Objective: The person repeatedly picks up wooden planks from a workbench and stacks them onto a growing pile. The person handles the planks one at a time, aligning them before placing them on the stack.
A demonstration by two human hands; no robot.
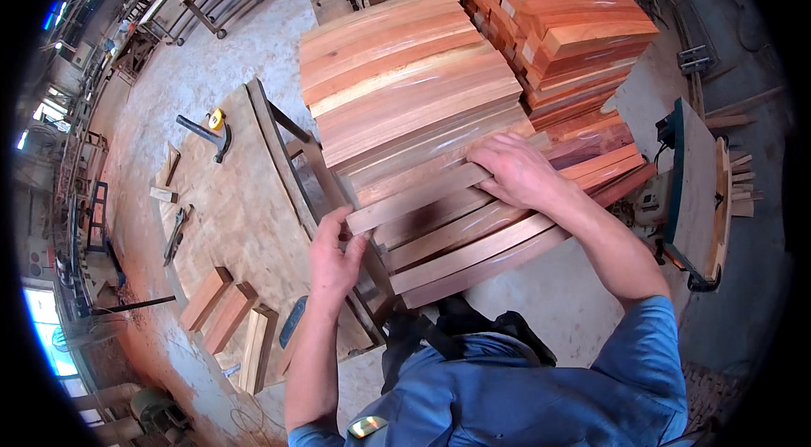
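Between my hands is a pale wooden board (418, 198), tilted over a layer of similar boards, with a dark shadow below its near edge. My left hand (334, 251) pinches its left end between thumb and fingers. Curled over the right part of the board, my right hand (517, 170) grips it from above, so that end is partly hidden. Nearer to me lie several loose boards (486, 254) side by side. Beyond the held board, a wide stack of planks (414, 75) rises in steps.
Left of the boards, a worktable (253, 219) carries a hammer (207, 136), a yellow tape measure (217, 118), pliers (176, 233) and several short wood blocks (229, 317). Tall reddish timber piles (574, 12) stand at the far right. A machine with a flat table (688, 185) is at my right.
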